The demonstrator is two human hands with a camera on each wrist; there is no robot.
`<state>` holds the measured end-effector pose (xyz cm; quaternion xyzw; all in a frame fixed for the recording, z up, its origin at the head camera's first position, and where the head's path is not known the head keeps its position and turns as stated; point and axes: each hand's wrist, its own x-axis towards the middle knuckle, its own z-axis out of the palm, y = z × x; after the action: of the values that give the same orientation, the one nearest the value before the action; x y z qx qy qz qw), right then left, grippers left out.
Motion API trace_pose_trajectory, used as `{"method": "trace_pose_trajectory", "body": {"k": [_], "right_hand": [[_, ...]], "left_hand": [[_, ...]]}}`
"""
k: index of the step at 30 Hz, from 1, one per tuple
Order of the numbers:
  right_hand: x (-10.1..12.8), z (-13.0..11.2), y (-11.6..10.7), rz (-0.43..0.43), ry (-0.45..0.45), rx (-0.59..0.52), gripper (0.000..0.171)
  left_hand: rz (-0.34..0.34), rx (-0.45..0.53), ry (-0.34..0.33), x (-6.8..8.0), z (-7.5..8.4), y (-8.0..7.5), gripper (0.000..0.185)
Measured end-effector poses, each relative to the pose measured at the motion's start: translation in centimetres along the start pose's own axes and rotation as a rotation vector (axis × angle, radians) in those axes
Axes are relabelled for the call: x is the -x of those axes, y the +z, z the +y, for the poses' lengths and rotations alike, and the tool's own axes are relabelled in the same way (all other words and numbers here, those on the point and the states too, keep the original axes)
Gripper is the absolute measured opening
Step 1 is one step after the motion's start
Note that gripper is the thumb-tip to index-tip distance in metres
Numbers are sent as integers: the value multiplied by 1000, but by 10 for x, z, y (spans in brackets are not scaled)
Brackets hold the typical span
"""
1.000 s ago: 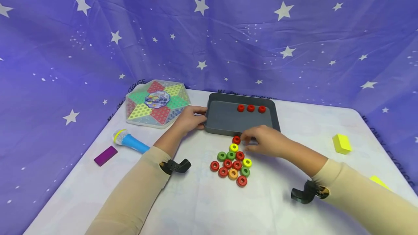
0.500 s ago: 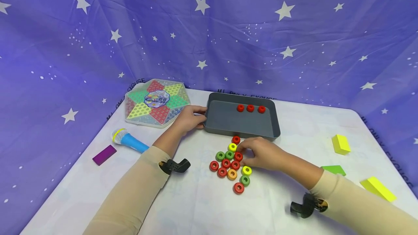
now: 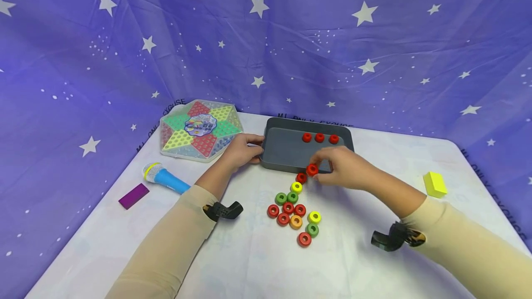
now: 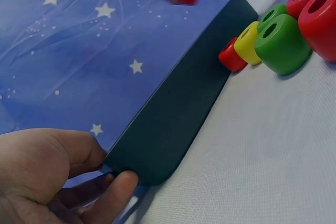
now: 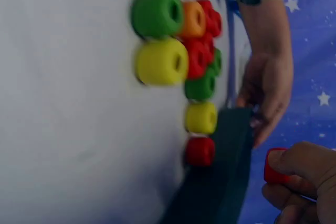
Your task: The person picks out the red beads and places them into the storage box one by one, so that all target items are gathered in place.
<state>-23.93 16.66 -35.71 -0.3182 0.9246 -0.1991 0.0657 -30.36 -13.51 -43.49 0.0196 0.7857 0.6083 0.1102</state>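
My left hand (image 3: 242, 149) grips the left corner of a dark grey tray (image 3: 287, 166), thumb and fingers curled round its wall (image 4: 173, 124). Three red rings (image 3: 319, 138) sit in a row at the tray's back. My right hand (image 3: 341, 168) pinches a red ring (image 3: 312, 169) and holds it just above the tray's front edge; the right wrist view shows the same red ring (image 5: 274, 171) between fingertips. On the table in front lies a cluster of red, green, yellow and orange rings (image 3: 293, 209), with one red ring (image 3: 301, 178) beside the tray wall.
A hexagonal checkers board (image 3: 201, 129) lies at the back left. A blue toy microphone (image 3: 166, 179) and a purple tile (image 3: 134, 196) sit on the left. A yellow block (image 3: 434, 184) is at the right. Starry purple cloth hangs behind the table.
My right hand took a red ring from the cluster and lifted it up toward the tray's front edge. The left hand stayed on the tray corner.
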Motion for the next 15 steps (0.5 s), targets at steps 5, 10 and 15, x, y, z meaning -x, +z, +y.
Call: {"method": "trace_pose_trajectory", "body": {"k": [5, 10, 15], "right_hand": [[-27, 3, -25, 32, 50, 0, 30], [-62, 14, -37, 61, 50, -9, 28], [-96, 29, -34, 41, 97, -8, 26]], "left_hand": [[3, -3, -5, 0, 2, -1, 46], [6, -2, -1, 2, 3, -1, 45], [2, -3, -1, 3, 4, 1, 46]]}}
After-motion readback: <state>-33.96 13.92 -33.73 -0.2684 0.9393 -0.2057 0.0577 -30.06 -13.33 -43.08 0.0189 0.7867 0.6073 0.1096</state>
